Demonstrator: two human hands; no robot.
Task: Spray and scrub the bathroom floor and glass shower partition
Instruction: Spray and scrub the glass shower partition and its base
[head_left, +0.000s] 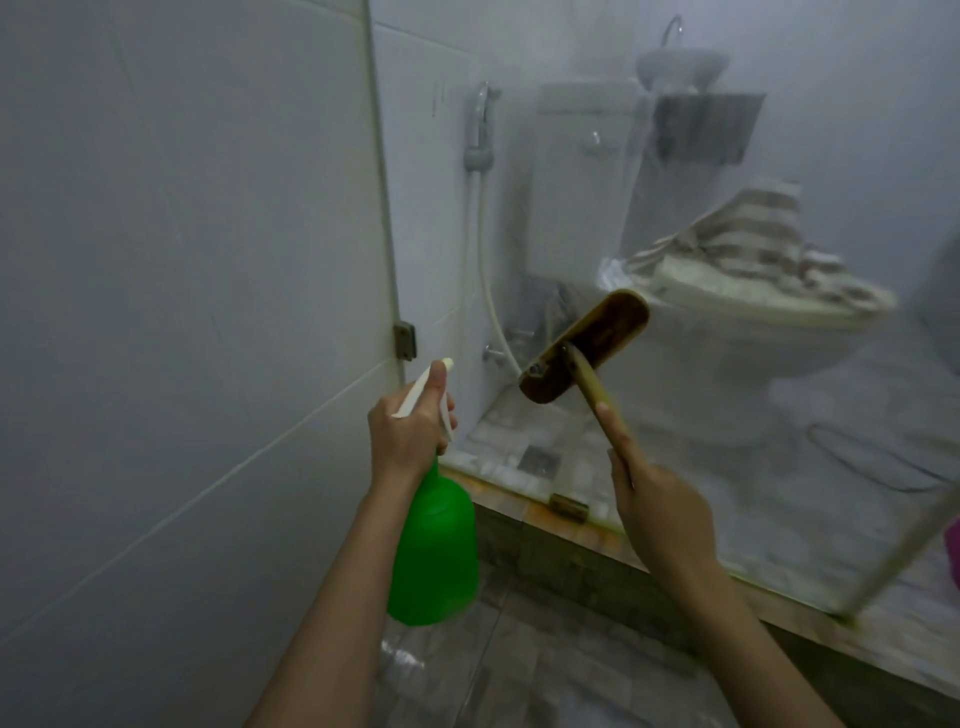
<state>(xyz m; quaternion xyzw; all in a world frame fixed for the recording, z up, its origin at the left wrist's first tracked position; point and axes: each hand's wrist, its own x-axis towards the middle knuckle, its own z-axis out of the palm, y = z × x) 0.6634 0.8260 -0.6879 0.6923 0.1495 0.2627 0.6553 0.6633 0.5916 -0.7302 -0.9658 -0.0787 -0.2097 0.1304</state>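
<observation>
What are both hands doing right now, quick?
Left hand: grips the green spray bottle at its trigger head.
Right hand: holds the scrub brush by its wooden handle.

Readable text, labels, brands, numbers, signs: none.
Bottle (435, 545): plain green body, no print legible.
Brush (587, 343): no marking legible on its back.
</observation>
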